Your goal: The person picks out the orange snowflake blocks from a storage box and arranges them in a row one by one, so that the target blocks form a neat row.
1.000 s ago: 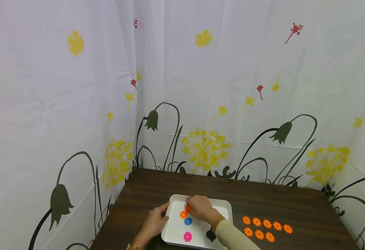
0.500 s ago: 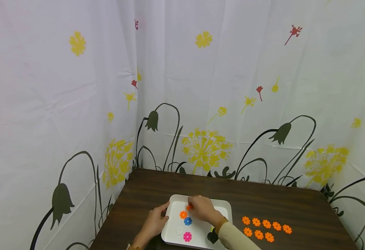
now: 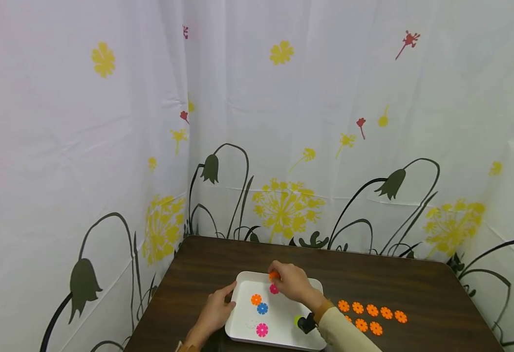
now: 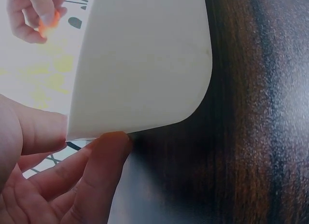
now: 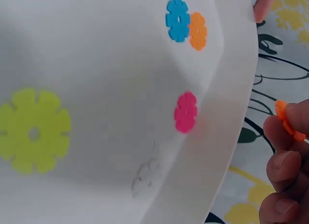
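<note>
My left hand (image 3: 213,310) grips the left edge of a white tray (image 3: 283,325); in the left wrist view thumb and finger meet its rim. An orange flower-shaped plastic disc (image 3: 273,275) is pinched between the thumb and finger of my right hand (image 3: 294,282), at the tray's far edge. In the right wrist view that hand (image 5: 285,171) is just beyond the rim. On the tray lie another orange disc (image 3: 256,299), a blue one (image 3: 262,308), pink ones (image 3: 262,330), a clear one (image 3: 251,323) and a yellow-green one (image 3: 297,320), partly hidden by the right wrist camera.
Right of the tray, several orange discs (image 3: 372,310) lie in two rows on the dark wooden table (image 3: 213,254). The right sleeve (image 3: 345,332) covers part of the near row. A flower-printed white curtain (image 3: 239,98) hangs behind the table.
My right hand has moved up and slightly right toward the tray's far edge, carrying the orange disc. A pink disc beneath it has come into sight. My left hand keeps its place.
</note>
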A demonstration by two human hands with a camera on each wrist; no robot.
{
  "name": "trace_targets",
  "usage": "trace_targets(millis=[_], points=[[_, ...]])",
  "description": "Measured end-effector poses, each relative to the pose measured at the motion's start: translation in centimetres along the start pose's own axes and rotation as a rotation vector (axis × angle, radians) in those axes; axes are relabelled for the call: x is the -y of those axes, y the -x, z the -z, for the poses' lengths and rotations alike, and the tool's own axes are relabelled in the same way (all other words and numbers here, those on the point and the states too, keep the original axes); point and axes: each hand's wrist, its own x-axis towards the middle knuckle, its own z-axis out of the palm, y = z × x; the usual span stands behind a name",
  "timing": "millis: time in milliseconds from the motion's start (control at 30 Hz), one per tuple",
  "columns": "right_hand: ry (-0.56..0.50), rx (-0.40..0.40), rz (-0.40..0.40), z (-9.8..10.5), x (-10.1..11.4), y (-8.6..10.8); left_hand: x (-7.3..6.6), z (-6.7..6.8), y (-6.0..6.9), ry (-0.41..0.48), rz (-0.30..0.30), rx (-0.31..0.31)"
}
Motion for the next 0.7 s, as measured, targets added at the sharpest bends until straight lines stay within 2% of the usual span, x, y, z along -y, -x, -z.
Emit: trace_targets(millis=[267, 700], points=[[0.008, -0.047, -0.012, 1.6, -1.3, 1.4, 0.0, 0.1, 0.1, -0.018, 0.002, -0.005], [-0.019, -0.090, -0.054, 2.6, -3.3, 2.8, -0.3, 0.1, 0.0, -0.018, 0.006, -0.008]])
